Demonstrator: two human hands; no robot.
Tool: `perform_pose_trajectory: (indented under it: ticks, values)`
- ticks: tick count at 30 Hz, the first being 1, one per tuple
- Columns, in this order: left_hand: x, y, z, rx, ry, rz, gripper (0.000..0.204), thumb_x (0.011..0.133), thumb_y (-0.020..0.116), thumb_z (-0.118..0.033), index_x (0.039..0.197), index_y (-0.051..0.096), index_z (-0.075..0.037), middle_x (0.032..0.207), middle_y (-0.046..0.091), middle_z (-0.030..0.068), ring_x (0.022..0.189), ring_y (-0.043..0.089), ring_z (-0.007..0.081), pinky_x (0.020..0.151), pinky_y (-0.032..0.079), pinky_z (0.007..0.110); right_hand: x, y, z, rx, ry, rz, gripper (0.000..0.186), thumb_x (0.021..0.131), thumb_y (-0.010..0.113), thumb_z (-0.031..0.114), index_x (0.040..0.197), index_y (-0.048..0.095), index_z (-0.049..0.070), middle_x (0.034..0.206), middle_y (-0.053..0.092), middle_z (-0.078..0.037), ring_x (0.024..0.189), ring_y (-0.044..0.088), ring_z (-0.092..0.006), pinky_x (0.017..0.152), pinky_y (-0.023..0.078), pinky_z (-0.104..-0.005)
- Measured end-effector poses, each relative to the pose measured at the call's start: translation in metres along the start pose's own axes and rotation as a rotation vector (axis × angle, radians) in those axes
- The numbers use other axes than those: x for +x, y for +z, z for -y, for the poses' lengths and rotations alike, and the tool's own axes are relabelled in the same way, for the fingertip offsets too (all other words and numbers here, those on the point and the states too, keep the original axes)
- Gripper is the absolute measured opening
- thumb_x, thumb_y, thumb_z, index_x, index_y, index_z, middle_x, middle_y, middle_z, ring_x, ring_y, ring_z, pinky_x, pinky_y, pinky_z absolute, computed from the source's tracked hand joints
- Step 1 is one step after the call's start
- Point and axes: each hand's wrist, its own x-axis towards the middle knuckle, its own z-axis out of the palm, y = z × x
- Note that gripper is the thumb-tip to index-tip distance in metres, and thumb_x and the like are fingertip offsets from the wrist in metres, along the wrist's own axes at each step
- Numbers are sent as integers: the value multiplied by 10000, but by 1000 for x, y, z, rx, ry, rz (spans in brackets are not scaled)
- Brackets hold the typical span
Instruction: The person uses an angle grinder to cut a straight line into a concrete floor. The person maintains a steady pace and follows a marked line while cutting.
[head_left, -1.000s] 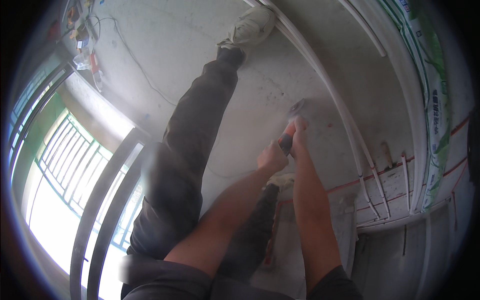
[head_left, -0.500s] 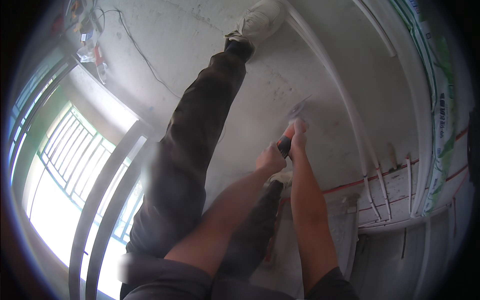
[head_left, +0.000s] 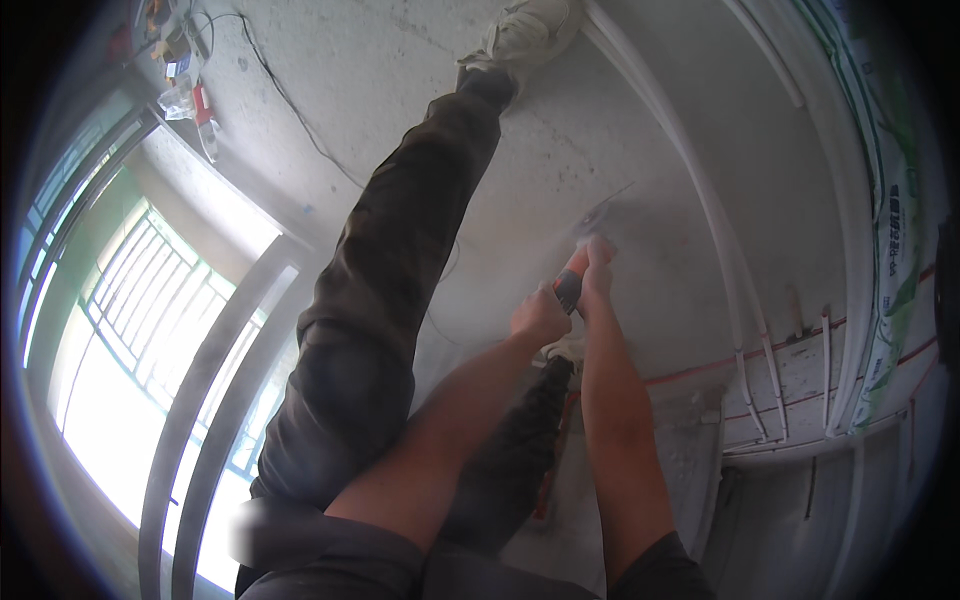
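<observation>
Both my hands are closed around an orange-and-black angle grinder [head_left: 568, 291] held low over the grey concrete floor. My left hand [head_left: 541, 316] grips the rear of its body. Farther forward, near the head, my right hand [head_left: 598, 268] wraps around the tool. The grinder's disc [head_left: 592, 222] meets the floor, blurred by a haze of dust, so its exact contact is hard to see. A thin dark line [head_left: 618, 195] runs along the concrete away from the disc.
My leg [head_left: 405, 230] and white shoe [head_left: 530, 35] stretch forward on the left; my other shoe [head_left: 565, 350] sits behind the grinder. White pipes [head_left: 700, 180] run along the right. A black cable [head_left: 285, 95] crosses the floor. Metal rails [head_left: 215, 385] stand by the bright window.
The view has shifted slightly, so floor, pipes and shoe appear farther right. The grinder has moved a little relative to the floor, and more of the thin line shows beyond the disc.
</observation>
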Motion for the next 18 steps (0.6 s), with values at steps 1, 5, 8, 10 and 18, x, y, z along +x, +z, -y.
perform_pose_trajectory:
  ticks: [1,5,8,10,18]
  values:
    - [2,0,0,3,-8,7,561,826,729,-179,1342,562,-39,1244,733,235,1215,698,424,1016,552,516,0,0,0,-11,-1,-14,705,1020,673,562,1436,596,-2,1320,656,-95,1189,633,-211,1016,516,-373]
    - [2,1,-2,7,-20,15,550,838,733,-191,1339,561,-43,1244,735,229,1224,700,409,1019,557,509,-4,2,7,-47,29,-26,783,1013,672,599,1469,575,-31,1361,651,-122,1236,627,-227,1056,504,-376]
    - [0,-3,-7,7,-3,16,552,837,737,-192,1338,559,-46,1246,735,226,1226,701,403,1016,560,508,-2,0,8,-49,16,-24,790,1018,661,603,1467,574,-41,1357,650,-128,1224,630,-237,1046,507,-383]
    - [1,-4,-9,5,4,12,560,830,746,-193,1337,559,-46,1249,734,224,1225,701,402,1015,561,507,8,-1,4,-72,8,-36,784,1022,654,602,1458,577,-44,1354,651,-131,1211,633,-240,1039,507,-385]
    - [6,-1,-11,-26,-20,9,605,785,787,-194,1332,575,-44,1259,734,216,1232,698,403,1022,561,499,-1,-1,13,-61,26,-19,756,1029,636,602,1463,578,-14,1383,634,-124,1244,604,-241,1086,464,-397]
